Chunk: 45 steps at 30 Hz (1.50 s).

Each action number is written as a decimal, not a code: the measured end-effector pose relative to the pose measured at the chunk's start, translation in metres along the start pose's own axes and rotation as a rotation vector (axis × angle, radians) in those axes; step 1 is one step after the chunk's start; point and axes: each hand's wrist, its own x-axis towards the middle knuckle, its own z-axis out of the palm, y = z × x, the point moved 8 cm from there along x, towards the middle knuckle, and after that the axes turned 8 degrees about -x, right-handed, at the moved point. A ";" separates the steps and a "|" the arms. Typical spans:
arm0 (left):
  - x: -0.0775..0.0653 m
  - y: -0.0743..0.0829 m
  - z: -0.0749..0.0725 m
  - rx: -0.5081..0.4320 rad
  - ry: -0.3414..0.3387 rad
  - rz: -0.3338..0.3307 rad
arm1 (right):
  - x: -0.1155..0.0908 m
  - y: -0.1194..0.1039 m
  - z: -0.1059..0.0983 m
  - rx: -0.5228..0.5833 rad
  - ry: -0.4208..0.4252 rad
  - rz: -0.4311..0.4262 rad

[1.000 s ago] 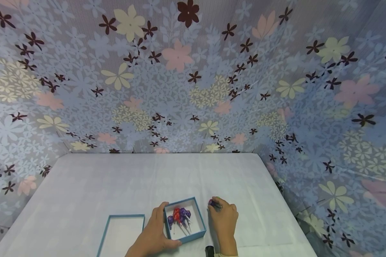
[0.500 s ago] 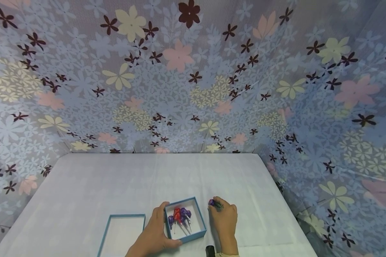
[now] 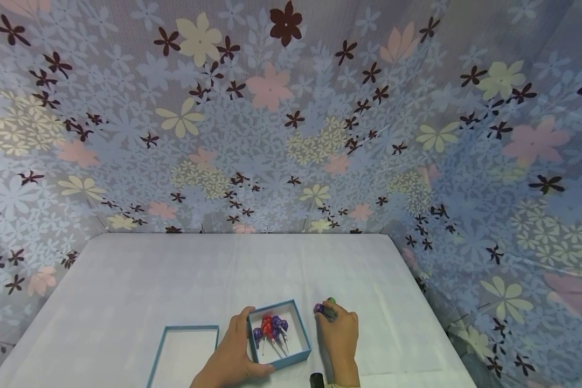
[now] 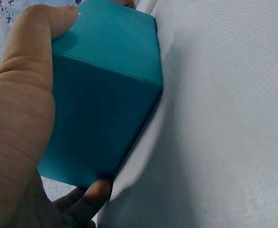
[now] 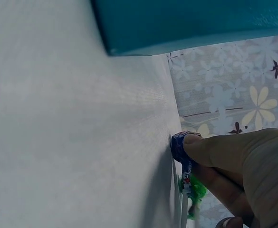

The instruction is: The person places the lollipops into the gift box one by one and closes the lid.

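Observation:
My left hand [image 3: 233, 345] grips the near left corner of a blue-rimmed square box [image 3: 298, 357], its thumb on the front wall and fingers along the left side. Inside the box lie red-wrapped lollipops [image 3: 267, 326] and purple-wrapped lollipops [image 3: 277, 323], white sticks toward me. To the right of the box, my right hand [image 3: 338, 331] pinches a purple-blue wrapped lollipop [image 5: 180, 147] low over the table, thumb on its head. A green-wrapped lollipop [image 5: 196, 187] shows just behind it, partly hidden by the fingers. The left wrist view shows the box's teal outer walls [image 4: 100, 114].
A second blue-rimmed tray, probably the box lid [image 3: 190, 326], lies left of my left hand, white inside and cut off by the frame. A black object [image 3: 316, 380] shows by my right wrist. White cloth covers the table [image 3: 242, 264]; flowered curtains [image 3: 271, 134] surround it.
The green lollipop head now shows above my right fingers, and the purple one sits slightly lower. My left hand and the box stay in place.

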 end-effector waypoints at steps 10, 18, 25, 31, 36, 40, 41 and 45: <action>-0.001 0.000 0.000 -0.010 0.002 0.009 | 0.000 0.005 0.005 -0.023 -0.011 0.041; 0.000 0.001 -0.001 0.004 0.004 0.016 | 0.001 0.004 0.006 -0.029 -0.005 0.052; 0.000 0.000 -0.001 0.012 0.007 0.014 | 0.001 0.005 0.006 -0.033 -0.003 0.040; 0.000 -0.001 -0.001 0.008 0.010 0.018 | 0.002 0.008 0.009 -0.025 -0.010 0.057; 0.001 -0.001 0.000 0.004 0.012 0.014 | 0.002 0.009 0.009 -0.019 -0.010 0.070; 0.000 -0.001 0.000 -0.006 0.007 0.013 | 0.001 0.007 0.007 -0.001 0.000 0.069; 0.000 -0.001 0.000 -0.008 0.006 0.010 | 0.001 0.006 0.006 0.007 0.004 0.069; 0.000 -0.001 0.000 -0.007 0.005 -0.003 | 0.001 0.003 0.003 0.028 0.010 0.072</action>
